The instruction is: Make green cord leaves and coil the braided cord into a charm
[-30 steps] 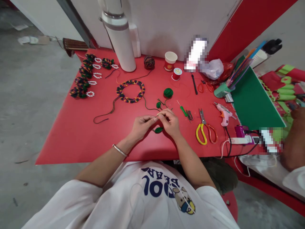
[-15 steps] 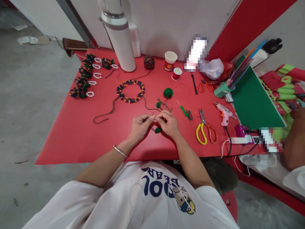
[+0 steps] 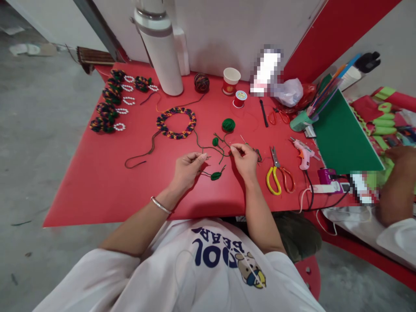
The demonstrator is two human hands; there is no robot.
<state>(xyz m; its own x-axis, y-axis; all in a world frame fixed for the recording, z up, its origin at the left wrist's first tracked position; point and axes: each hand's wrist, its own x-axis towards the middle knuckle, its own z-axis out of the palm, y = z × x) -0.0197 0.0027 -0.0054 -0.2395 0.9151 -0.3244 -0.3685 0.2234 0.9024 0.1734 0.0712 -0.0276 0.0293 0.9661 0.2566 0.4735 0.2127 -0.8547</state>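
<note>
My left hand (image 3: 188, 170) is closed in a pinch, with thin dark green yarn (image 3: 208, 156) at its fingertips. My right hand (image 3: 245, 161) pinches too, off to the right, and green yarn runs to its fingertips. Between the hands, a small green crocheted leaf (image 3: 216, 176) with loose yarn tails lies on the red table. Another small green piece (image 3: 215, 141) sits just beyond them, near a green yarn ball (image 3: 228, 125). Farther left is a multicoloured crocheted ring (image 3: 176, 138) with long dark tails. Behind my right hand, a crochet hook (image 3: 241, 137) is partly hidden.
Yellow-and-orange-handled scissors (image 3: 274, 180) and a pink glue gun (image 3: 304, 157) lie to the right. Multicoloured scrunchies (image 3: 107, 110) with white beads line the left side. A white flask (image 3: 164, 56), paper cup (image 3: 231, 78) and thread spool (image 3: 240, 99) stand behind. A co-worker's arm (image 3: 398, 186) shows at right.
My hands were together at the fingertips and have parted, the right one moving right over the crochet hook. The green leaf near them is now more exposed.
</note>
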